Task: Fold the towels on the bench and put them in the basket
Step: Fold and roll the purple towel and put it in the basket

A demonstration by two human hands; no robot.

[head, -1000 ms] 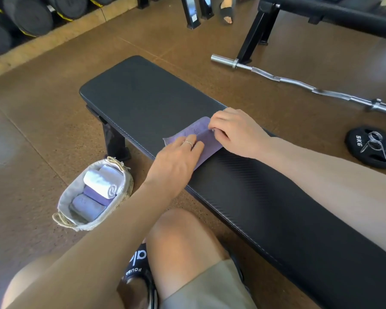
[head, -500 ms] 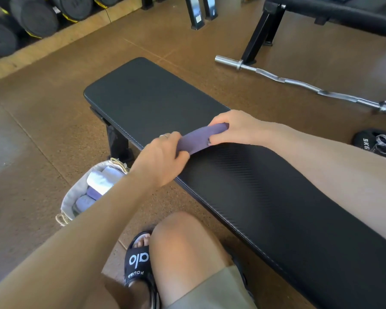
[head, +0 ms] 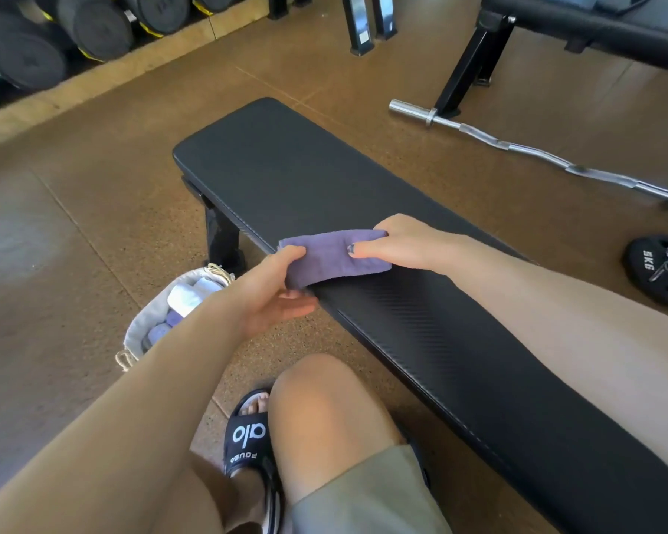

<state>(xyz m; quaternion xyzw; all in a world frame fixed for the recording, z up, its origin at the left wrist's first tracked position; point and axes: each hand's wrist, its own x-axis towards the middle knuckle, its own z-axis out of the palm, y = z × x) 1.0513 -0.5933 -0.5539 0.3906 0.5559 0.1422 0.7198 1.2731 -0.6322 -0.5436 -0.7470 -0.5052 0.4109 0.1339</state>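
Note:
A small purple towel (head: 330, 254), folded into a narrow band, lies across the near edge of the black padded bench (head: 286, 175). My left hand (head: 276, 294) pinches its left end, thumb on top and fingers underneath, just off the bench edge. My right hand (head: 402, 242) grips its right end with the thumb pressed on the cloth. The woven basket (head: 147, 325) sits on the floor below my left forearm. It holds rolled white and purple towels and is partly hidden by that arm.
The bench leg (head: 220, 240) stands close behind the basket. A curl bar (head: 517, 148) and a 5 kg plate (head: 660, 267) lie on the floor to the right. Dumbbells (head: 55, 32) line the far left. My knee (head: 324, 410) and sandalled foot (head: 249, 433) are below.
The towel went from flat under both hands to a folded band. It has been drawn to the bench's near edge, with my left hand now gripping its end from below.

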